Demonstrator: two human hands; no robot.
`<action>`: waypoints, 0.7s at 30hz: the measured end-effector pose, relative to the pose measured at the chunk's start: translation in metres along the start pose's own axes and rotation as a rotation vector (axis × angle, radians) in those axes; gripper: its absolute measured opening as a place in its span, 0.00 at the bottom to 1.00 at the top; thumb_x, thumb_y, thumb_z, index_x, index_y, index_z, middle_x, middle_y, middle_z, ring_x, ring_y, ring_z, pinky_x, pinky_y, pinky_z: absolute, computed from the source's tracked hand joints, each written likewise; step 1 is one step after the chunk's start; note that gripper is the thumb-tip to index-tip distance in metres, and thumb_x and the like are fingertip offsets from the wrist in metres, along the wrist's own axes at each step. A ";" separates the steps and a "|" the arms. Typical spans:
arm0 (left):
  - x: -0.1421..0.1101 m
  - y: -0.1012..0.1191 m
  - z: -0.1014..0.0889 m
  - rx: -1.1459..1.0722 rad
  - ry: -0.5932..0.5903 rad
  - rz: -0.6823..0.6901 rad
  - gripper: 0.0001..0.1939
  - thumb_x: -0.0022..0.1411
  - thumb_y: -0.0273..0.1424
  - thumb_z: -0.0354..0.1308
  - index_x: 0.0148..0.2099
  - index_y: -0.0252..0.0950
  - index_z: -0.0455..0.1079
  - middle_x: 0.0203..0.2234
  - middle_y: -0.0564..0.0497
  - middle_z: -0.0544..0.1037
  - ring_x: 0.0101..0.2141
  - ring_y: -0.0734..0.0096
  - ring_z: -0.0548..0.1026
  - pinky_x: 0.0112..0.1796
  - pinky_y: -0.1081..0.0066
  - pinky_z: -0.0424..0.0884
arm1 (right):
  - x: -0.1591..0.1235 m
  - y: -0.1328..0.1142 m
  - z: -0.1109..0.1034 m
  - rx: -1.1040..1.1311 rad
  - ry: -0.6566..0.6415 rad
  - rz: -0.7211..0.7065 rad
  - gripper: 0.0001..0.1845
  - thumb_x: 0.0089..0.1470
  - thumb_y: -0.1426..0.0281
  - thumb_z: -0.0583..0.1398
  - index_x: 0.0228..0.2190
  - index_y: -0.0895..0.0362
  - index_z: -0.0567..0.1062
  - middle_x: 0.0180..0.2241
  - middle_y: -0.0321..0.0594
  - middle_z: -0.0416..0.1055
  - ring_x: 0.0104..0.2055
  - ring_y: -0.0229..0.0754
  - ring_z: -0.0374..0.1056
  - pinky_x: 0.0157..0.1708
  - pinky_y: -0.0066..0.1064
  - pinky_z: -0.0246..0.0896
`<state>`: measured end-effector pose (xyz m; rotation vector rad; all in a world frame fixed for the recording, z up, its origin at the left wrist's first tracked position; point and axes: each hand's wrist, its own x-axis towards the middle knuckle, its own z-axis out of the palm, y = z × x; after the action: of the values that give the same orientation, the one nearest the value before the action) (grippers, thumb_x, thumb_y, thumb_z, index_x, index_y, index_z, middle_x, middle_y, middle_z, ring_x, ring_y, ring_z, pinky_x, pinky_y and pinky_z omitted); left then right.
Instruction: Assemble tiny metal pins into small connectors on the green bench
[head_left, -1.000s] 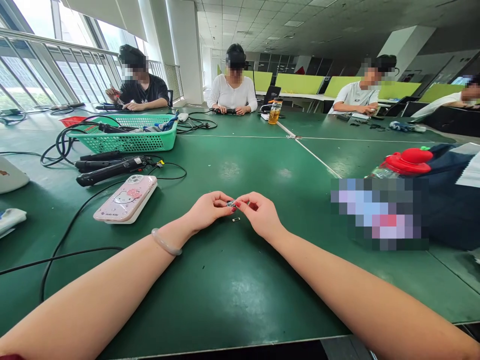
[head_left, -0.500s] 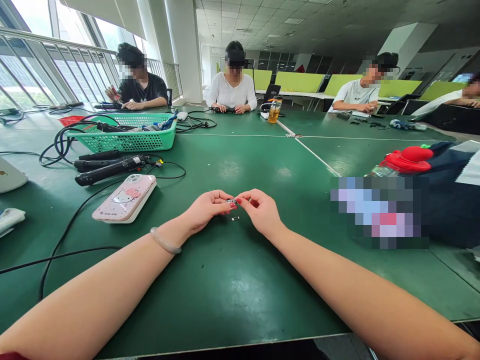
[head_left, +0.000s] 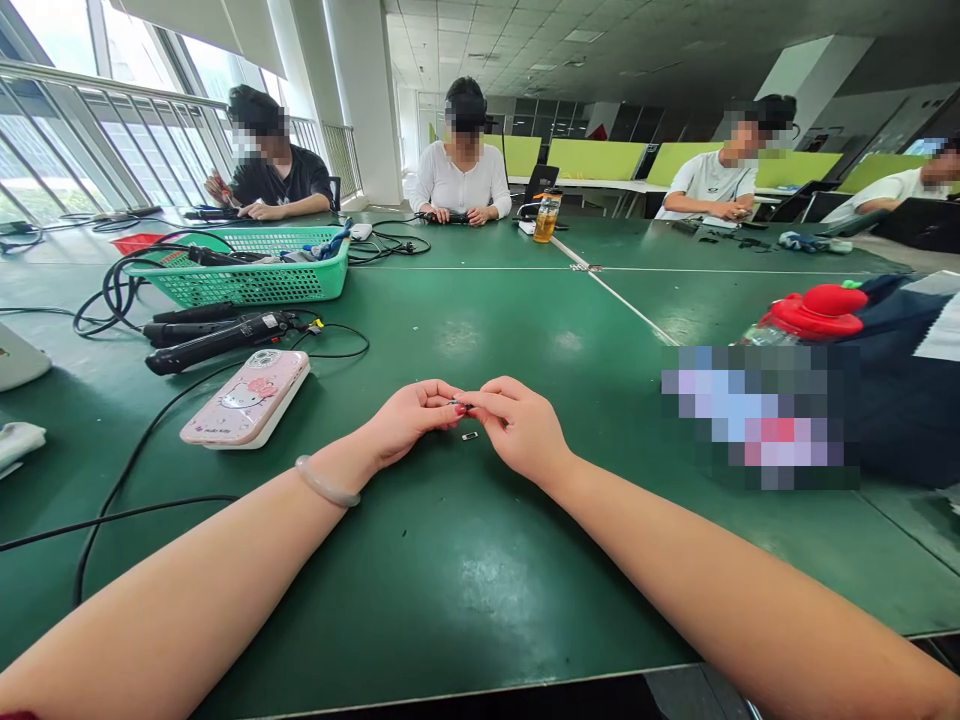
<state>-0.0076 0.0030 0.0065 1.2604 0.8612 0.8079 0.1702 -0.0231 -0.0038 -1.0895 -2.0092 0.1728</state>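
Note:
My left hand (head_left: 420, 415) is closed in a pinch on a small dark and silvery piece (head_left: 459, 404), too small to name. Its fingertips meet those of my right hand (head_left: 521, 425), which is also pinched at the piece's right end. The fingers cover most of it. On the green table (head_left: 480, 520), just below the fingertips, lies a tiny flat rectangular part (head_left: 469, 436) with a pale face and dark edge. Around my left wrist sits a pale bangle (head_left: 326, 483).
Left of my hands lie a pink phone (head_left: 246, 398), a black rod-like device (head_left: 217, 342) and black cables (head_left: 135, 480). Behind them stands a green basket (head_left: 262, 285). A red-lidded jar (head_left: 814, 312) stands at right. Several people sit across the table, near an amber bottle (head_left: 547, 217).
My right fingers have shifted slightly left and now cover more of the small piece. My left hand keeps its pinch, and the tiny part on the table stays put.

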 end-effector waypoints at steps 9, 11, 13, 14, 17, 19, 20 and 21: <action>-0.001 0.002 0.001 0.025 0.010 -0.011 0.15 0.45 0.31 0.65 0.37 0.31 0.69 0.27 0.50 0.75 0.27 0.77 0.70 0.33 0.73 0.65 | 0.001 0.001 -0.001 -0.005 0.030 -0.007 0.11 0.54 0.71 0.56 0.38 0.50 0.76 0.33 0.35 0.69 0.28 0.32 0.62 0.29 0.24 0.57; 0.001 0.000 0.000 0.044 0.037 0.000 0.16 0.45 0.32 0.65 0.37 0.32 0.69 0.27 0.51 0.75 0.26 0.78 0.69 0.32 0.73 0.65 | 0.001 0.001 -0.004 -0.009 0.023 0.016 0.10 0.54 0.71 0.56 0.38 0.52 0.75 0.34 0.35 0.69 0.28 0.32 0.63 0.30 0.24 0.58; 0.002 -0.001 -0.001 0.074 0.082 0.015 0.18 0.46 0.33 0.65 0.39 0.32 0.69 0.27 0.51 0.75 0.26 0.78 0.68 0.31 0.73 0.64 | 0.001 0.001 -0.007 -0.032 -0.021 0.057 0.07 0.53 0.71 0.57 0.34 0.53 0.75 0.33 0.35 0.69 0.29 0.33 0.63 0.30 0.25 0.58; 0.003 -0.001 -0.001 0.091 0.108 0.020 0.18 0.46 0.33 0.64 0.40 0.31 0.69 0.26 0.50 0.75 0.25 0.78 0.68 0.30 0.73 0.63 | 0.001 0.003 -0.007 -0.049 -0.066 0.080 0.05 0.52 0.71 0.58 0.32 0.54 0.75 0.33 0.36 0.69 0.29 0.34 0.64 0.30 0.26 0.58; 0.003 -0.001 -0.002 0.144 0.149 0.027 0.20 0.47 0.35 0.64 0.42 0.32 0.69 0.27 0.50 0.75 0.25 0.77 0.67 0.29 0.73 0.63 | -0.002 0.008 -0.005 -0.092 -0.252 0.114 0.04 0.50 0.70 0.60 0.31 0.53 0.75 0.34 0.35 0.69 0.33 0.36 0.65 0.33 0.28 0.59; 0.003 0.000 -0.001 0.179 0.137 0.028 0.21 0.47 0.35 0.63 0.44 0.32 0.70 0.26 0.50 0.75 0.25 0.77 0.67 0.29 0.73 0.63 | -0.003 0.010 -0.001 -0.104 -0.333 0.127 0.05 0.50 0.70 0.60 0.32 0.53 0.75 0.35 0.36 0.69 0.34 0.36 0.65 0.35 0.29 0.59; 0.002 0.000 -0.001 0.199 0.130 0.027 0.21 0.48 0.36 0.62 0.45 0.32 0.70 0.26 0.50 0.75 0.25 0.77 0.67 0.29 0.72 0.63 | -0.003 0.010 0.001 -0.109 -0.355 0.136 0.05 0.50 0.70 0.60 0.32 0.53 0.75 0.35 0.36 0.69 0.34 0.36 0.65 0.35 0.29 0.59; 0.002 0.001 0.000 0.220 0.125 0.023 0.21 0.49 0.36 0.62 0.45 0.33 0.70 0.26 0.50 0.75 0.25 0.77 0.67 0.29 0.72 0.63 | -0.003 0.010 0.002 -0.116 -0.371 0.146 0.04 0.51 0.70 0.59 0.31 0.53 0.75 0.34 0.36 0.69 0.34 0.36 0.65 0.35 0.29 0.58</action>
<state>-0.0072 0.0048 0.0070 1.4256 1.0602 0.8343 0.1756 -0.0188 -0.0114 -1.3589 -2.2875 0.3607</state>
